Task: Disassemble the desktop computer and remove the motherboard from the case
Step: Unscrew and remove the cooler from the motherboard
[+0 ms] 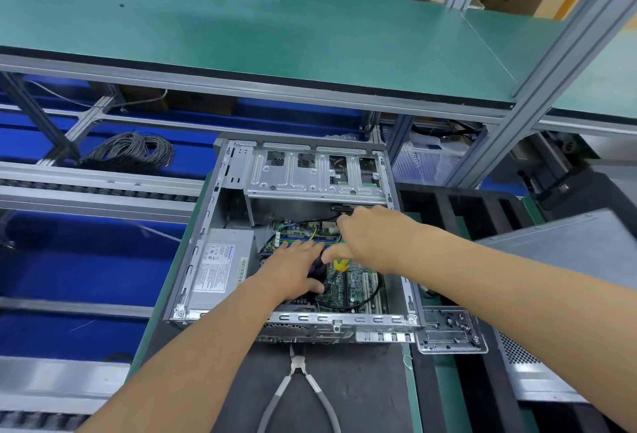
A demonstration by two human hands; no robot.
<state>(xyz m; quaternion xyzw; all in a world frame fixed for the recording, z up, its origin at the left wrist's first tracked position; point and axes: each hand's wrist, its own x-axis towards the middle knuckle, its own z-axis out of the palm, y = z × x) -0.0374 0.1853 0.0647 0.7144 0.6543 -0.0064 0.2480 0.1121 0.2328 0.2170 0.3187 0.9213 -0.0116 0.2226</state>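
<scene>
Pliers (299, 385) lie before the case (193, 253).

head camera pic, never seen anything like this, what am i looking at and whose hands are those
This single picture comes from a camera worn on a person's head, looking down at their own bare arms. There is no robot. They are working inside an open computer case lying on its side. The green motherboard is still inside, with the grey power supply to its left. The left hand rests on the board over a dark part. The right hand grips a tool with a yellow and green handle, likely a screwdriver. Grey-handled pliers lie unused on the mat in front of the case.
</scene>
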